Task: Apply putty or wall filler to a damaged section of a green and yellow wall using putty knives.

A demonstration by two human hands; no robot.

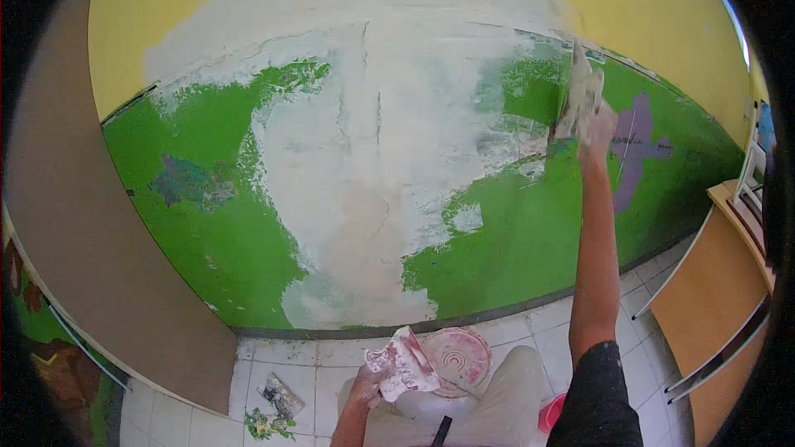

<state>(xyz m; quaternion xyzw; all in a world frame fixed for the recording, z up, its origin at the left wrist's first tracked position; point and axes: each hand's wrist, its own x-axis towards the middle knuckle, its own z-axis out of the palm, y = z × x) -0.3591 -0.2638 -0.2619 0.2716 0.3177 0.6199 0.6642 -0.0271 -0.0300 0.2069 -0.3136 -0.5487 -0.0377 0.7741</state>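
My right arm is stretched out to the wall (497, 240), and my right hand (596, 126) is closed on a wide putty knife (571, 91). Its blade lies on the green paint, at the right border of a large white patch of filler (414, 99). Low in front of my body, my left hand (365, 387) grips a second broad putty knife (406, 364), smeared with white and pinkish paste. Right beside that blade is a round, paste-stained bucket lid (460, 358). The handles are mostly hidden by paste and fingers.
Paint scraps (270, 425) and a crumpled packet (283, 397) lie on the tiled floor (281, 353) at left. A red container (551, 414) stands by my right leg. A wooden desk (704, 298) is at far right, a brown panel (108, 199) at left.
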